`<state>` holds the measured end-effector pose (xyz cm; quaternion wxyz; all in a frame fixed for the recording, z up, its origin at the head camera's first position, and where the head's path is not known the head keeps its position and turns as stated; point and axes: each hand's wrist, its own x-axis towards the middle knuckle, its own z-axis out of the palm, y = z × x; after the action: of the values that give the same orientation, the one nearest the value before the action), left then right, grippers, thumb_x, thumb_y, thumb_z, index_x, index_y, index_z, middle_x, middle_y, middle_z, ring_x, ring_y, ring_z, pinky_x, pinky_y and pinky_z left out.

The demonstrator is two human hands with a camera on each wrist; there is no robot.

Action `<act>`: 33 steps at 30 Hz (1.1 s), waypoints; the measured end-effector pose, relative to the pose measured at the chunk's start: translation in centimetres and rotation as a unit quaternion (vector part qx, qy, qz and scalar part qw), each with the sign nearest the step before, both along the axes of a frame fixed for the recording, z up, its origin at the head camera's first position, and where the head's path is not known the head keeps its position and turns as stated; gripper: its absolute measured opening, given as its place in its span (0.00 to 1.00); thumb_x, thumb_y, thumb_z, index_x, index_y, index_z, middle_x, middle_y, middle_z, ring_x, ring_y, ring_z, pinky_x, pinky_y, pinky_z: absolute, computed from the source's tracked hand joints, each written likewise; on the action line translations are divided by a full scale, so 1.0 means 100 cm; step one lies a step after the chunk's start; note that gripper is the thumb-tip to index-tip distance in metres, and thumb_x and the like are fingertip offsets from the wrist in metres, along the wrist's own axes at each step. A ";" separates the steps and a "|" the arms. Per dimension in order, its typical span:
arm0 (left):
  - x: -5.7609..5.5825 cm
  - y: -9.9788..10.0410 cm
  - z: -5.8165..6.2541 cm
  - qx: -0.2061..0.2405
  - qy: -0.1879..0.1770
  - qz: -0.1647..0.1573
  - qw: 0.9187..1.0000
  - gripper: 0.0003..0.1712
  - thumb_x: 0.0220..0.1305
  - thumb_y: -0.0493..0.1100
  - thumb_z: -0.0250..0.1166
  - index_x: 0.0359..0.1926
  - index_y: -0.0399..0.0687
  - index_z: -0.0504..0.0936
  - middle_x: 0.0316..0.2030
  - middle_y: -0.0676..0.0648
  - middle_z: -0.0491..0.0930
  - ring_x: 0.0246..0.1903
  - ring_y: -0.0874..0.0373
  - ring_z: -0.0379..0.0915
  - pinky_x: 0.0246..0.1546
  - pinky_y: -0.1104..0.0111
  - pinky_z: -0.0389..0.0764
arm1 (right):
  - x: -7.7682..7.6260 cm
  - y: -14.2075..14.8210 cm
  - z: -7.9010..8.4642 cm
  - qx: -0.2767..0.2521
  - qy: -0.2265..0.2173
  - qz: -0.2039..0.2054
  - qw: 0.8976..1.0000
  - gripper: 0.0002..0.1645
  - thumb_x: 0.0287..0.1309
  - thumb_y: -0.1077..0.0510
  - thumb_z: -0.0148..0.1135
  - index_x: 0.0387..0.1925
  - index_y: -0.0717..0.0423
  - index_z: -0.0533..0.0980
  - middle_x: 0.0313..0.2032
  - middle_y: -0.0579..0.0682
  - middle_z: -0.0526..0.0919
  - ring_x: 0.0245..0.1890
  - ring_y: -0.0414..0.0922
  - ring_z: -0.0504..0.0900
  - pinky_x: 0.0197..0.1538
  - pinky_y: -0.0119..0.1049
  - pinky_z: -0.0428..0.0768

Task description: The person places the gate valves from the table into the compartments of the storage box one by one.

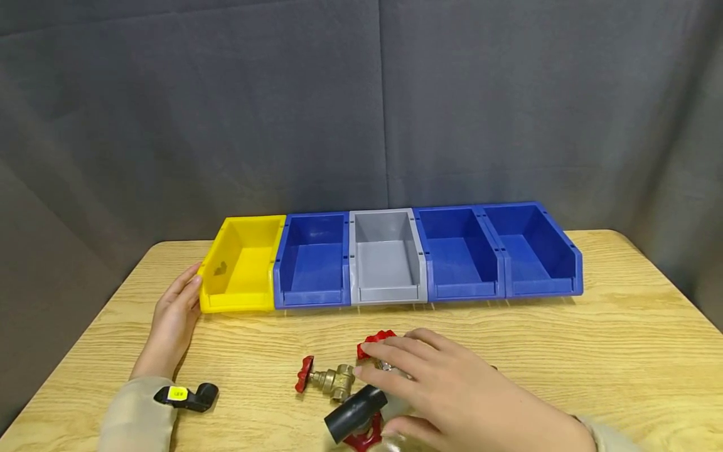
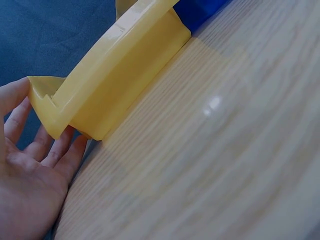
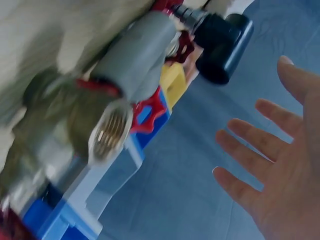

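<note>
My left hand (image 1: pixel 176 314) rests its fingers against the left wall of the yellow bin (image 1: pixel 240 301). In the left wrist view, the fingers of that hand (image 2: pixel 35 185) are fairly straight and touch the front corner of the yellow bin (image 2: pixel 115 90). My right hand (image 1: pixel 440 376) hovers with spread fingers over a group of valves and pipe parts, partly covering them. Beside its fingertips lies a brass valve (image 1: pixel 333 380) with a red handwheel. A black pipe piece (image 1: pixel 356 414) lies nearer. The right wrist view shows nothing in the right hand (image 3: pixel 280 165).
Right of the yellow bin stand a blue bin (image 1: pixel 312 298), a grey bin (image 1: pixel 390 293) and two more blue bins (image 1: pixel 465 290), side by side on the wooden table (image 1: pixel 621 351). A dark curtain (image 1: pixel 282 113) hangs behind. A grey cylindrical part (image 3: pixel 135 55) appears in the right wrist view.
</note>
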<state>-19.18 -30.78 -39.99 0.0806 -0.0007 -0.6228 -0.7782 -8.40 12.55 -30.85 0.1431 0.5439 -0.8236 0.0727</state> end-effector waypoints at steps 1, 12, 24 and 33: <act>0.000 0.000 0.000 0.001 0.000 0.000 1.000 0.28 0.75 0.47 0.56 0.72 0.49 0.64 0.56 0.61 0.71 0.53 0.73 0.72 0.53 0.82 0.72 | 0.001 -0.003 -0.001 -0.001 0.004 0.007 1.000 0.33 0.72 0.37 0.49 0.71 0.44 0.65 0.65 0.46 0.72 0.62 0.43 0.72 0.62 0.44 0.73; -0.001 0.001 0.004 -0.017 -0.027 0.009 0.999 0.36 0.74 0.51 0.56 0.76 0.47 0.57 0.65 0.53 0.64 0.56 0.72 0.69 0.54 0.82 0.71 | 0.004 -0.029 -0.016 0.036 -0.005 0.044 0.998 0.27 0.72 0.41 0.52 0.67 0.46 0.71 0.61 0.48 0.76 0.60 0.45 0.76 0.59 0.42 0.78; 0.000 0.001 0.006 -0.016 -0.030 0.017 0.999 0.35 0.73 0.51 0.58 0.75 0.49 0.60 0.60 0.59 0.66 0.56 0.70 0.68 0.53 0.82 0.71 | 0.005 -0.051 -0.032 0.014 -0.025 0.047 0.998 0.24 0.72 0.36 0.50 0.54 0.45 0.77 0.38 0.39 0.79 0.34 0.33 0.73 0.34 0.18 0.68; -0.001 -0.001 0.005 -0.019 -0.025 0.015 0.999 0.33 0.74 0.50 0.57 0.75 0.47 0.60 0.57 0.60 0.68 0.54 0.72 0.71 0.53 0.82 0.72 | 0.004 -0.055 -0.035 0.013 0.007 0.051 0.999 0.17 0.70 0.38 0.53 0.46 0.44 0.78 0.36 0.39 0.78 0.31 0.33 0.71 0.32 0.18 0.67</act>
<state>-19.29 -30.83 -39.52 0.0767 0.0271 -0.6390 -0.7649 -7.99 7.02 -34.36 0.1377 0.5873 -0.7949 0.0656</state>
